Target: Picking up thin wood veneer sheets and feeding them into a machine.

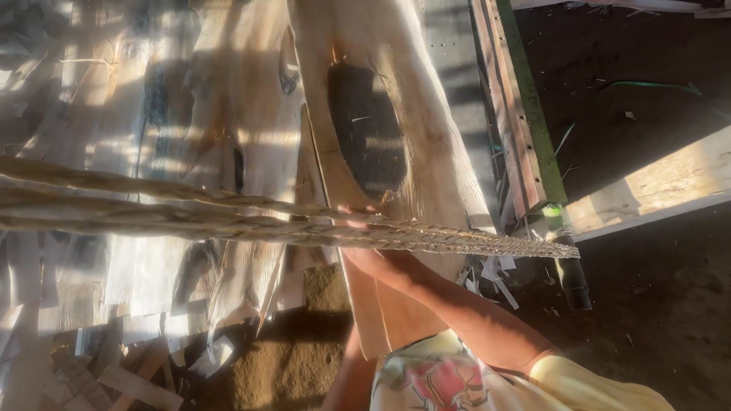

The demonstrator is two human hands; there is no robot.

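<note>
Braided straw cords (pixel 228 221) run straight across my view, a bundle of pale, twisted strands stretched out above the wood. Only the head view to go on, so here is what it gives me.

Below the cords lies a heap of rough wooden planks (pixel 190 99), pale and split, striped with hard sunlight and shadow. One big slab (pixel 426 137) comes down the middle with a dark oval hole (pixel 365 129) in it. At the lower left, short offcuts (pixel 122 373) are scattered over one another. On the right a plank with a green edge (pixel 525 114) slants down, and beyond it the dirt floor (pixel 647 289) is dark, with a lighter beam (pixel 662 186) crossing it.

My right hand (pixel 365 228) comes up from the lower right, forearm bare and angled toward the middle of the frame, a patterned yellow sleeve (pixel 457 377) at the bottom. The hand sits right at the cords, fingers folded about them, though the strands hide most of the grip, so I cannot tell how tightly it is closed. A second forearm (pixel 346 373) shows low in the frame; its hand is hidden from me.

The cords' long axis runs left to right, nearly level, dipping slightly to the right. The thick end leaves the frame on the left; the thin, frayed tip points right, ending near a dark pole (pixel 575 274) beside the green-edged plank.
</note>
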